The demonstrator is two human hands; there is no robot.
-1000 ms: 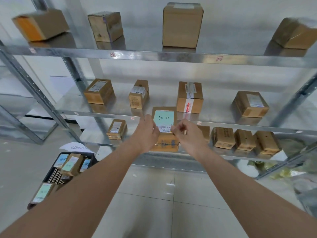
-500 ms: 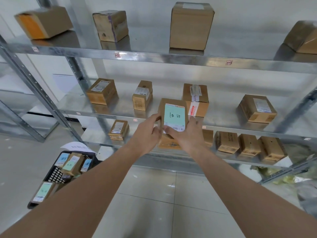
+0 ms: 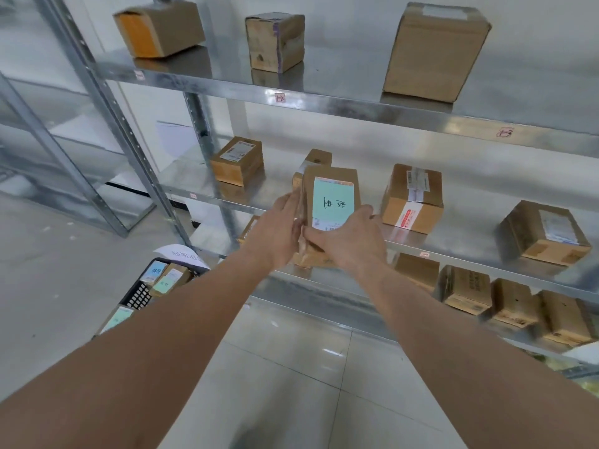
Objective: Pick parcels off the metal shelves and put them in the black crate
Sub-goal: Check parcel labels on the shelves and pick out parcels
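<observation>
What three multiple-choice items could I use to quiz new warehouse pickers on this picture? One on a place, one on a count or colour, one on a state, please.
1. Where is the black crate?
A. on the floor, lower left
B. on the top shelf
C. in the person's arms

2. How many parcels stand on the top shelf in view?
A. one
B. three
C. six

3. How is the parcel with the green label held?
A. lying untouched on the shelf
B. in the left hand alone
C. between both hands

Key: 1 A, it sits on the floor tiles beside the shelf post. 2 B, three boxes show there. 3 C, the left hand and right hand grip its sides.
</observation>
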